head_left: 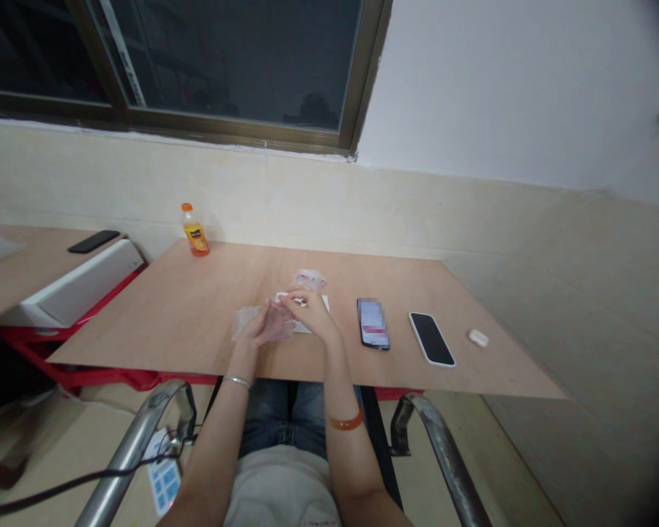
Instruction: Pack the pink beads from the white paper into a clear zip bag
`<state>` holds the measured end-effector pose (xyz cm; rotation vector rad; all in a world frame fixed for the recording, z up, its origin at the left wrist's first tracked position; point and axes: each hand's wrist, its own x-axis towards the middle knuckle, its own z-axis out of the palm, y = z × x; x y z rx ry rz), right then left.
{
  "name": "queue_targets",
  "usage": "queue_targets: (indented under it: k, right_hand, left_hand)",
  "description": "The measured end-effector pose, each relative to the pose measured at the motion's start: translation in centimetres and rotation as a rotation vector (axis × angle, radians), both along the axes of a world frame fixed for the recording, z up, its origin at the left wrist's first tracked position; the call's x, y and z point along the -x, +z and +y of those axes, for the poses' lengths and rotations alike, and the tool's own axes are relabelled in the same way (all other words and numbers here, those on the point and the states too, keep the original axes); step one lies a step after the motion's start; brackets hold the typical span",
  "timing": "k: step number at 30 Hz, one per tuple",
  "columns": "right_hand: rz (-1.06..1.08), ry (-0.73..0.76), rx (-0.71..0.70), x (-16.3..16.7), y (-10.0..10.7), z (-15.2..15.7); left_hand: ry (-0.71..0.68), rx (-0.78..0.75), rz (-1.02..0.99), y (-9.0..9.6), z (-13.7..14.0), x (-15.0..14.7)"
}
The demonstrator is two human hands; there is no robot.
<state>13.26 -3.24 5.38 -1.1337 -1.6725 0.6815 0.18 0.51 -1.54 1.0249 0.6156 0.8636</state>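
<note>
I see left hand (258, 327) gripping bag (279, 329); right hand (311, 310) at bag's two o'clock, can't tell whether pinching. Step seems bag-handling; next likely needs steady left grip.

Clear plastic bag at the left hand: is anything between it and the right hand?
Nothing visible stands between the bag and the right hand; whether they touch is unclear. The crumpled, clear plastic packet with pink marks lies beyond, not between them.
</note>
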Motion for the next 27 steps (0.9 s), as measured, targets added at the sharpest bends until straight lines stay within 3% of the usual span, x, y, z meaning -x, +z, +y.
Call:
queue_targets:
  k: [5, 15, 22, 27]
  right_hand:
    - [0.097, 0.032, 0.046, 0.0, 0.4, -0.4]
    - [0.172, -0.123, 0.103, -1.7, -0.9, -0.1]
    - [0.204, 0.048, 0.177, -2.5, -1.0, -0.6]
    - [0.17, -0.066, 0.182, -3.2, -3.7, 0.9]
  left_hand:
    - [-0.013, 0.014, -0.025, 0.0, -0.1, 0.3]
    - [-0.051, 0.034, -0.064, 0.3, 0.2, 0.7]
    - [-0.065, 0.03, -0.119, 0.3, 1.2, 0.6]
    - [-0.045, 0.017, -0.158, 0.4, 1.3, 1.5]
